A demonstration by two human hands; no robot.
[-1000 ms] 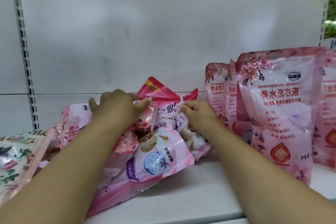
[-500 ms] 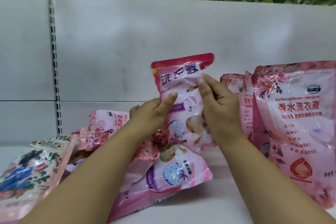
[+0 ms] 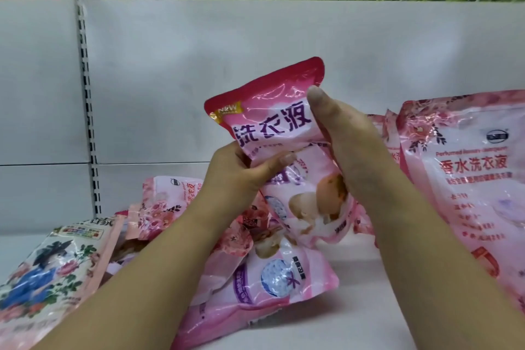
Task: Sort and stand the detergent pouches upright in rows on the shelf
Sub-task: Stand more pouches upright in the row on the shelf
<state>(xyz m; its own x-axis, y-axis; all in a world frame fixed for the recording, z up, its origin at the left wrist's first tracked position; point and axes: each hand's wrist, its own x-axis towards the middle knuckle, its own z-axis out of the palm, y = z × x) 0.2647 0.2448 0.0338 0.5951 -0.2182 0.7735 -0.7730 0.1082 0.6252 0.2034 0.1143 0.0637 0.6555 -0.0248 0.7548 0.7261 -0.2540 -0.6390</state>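
A pink detergent pouch (image 3: 272, 119) with a red top band and purple lettering is held up above the white shelf (image 3: 355, 307), tilted to the left. My left hand (image 3: 241, 176) grips its left side, thumb across the front. My right hand (image 3: 341, 133) holds its right edge with fingers running up the side. Below it lies a heap of pink pouches (image 3: 272, 278), flat and overlapping. At the right, large pink rose-print pouches (image 3: 466, 179) stand upright in a row.
A floral pouch with blue and red flowers (image 3: 51, 273) lies flat at the left front. The grey back panel (image 3: 227, 51) has a slotted upright (image 3: 86, 99) at the left. Green foliage shows above the panel.
Both hands have lifted one pink pouch out of the heap and raised it, turning its printed front toward me. The view has tilted up and shifted slightly.
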